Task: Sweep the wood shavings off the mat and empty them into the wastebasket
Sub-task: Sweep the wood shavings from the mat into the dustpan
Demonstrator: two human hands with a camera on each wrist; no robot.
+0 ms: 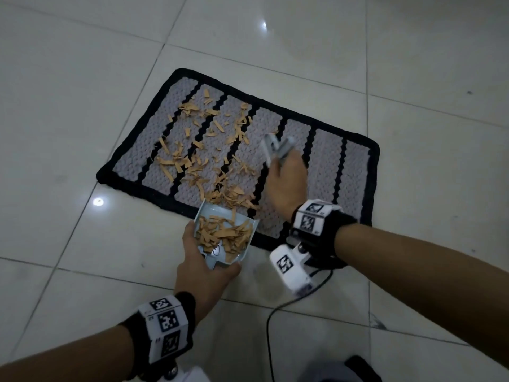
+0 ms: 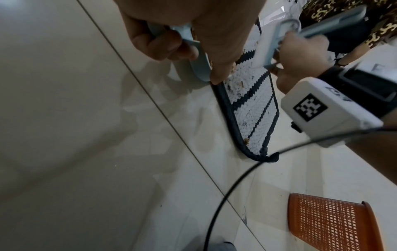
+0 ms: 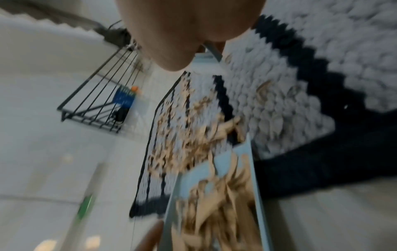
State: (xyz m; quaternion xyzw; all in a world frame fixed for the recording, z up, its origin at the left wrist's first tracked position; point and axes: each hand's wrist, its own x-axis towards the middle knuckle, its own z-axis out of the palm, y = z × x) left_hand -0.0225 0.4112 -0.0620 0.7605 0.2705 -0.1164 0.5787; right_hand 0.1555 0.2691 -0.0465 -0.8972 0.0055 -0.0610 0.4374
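Observation:
A grey mat with black stripes and a black border lies on the tiled floor. Tan wood shavings are scattered over its left half. My left hand grips the handle of a light blue dustpan, whose lip rests on the mat's near edge; a heap of shavings lies inside it. My right hand grips a small grey brush, blurred, above the mat just right of the shavings. In the left wrist view the orange mesh wastebasket stands on the floor, off the mat's right end.
A black cable trails from my right wrist across the floor near the mat's corner. A black wire rack stands beyond the mat's far left side. A person in patterned clothes is past the mat.

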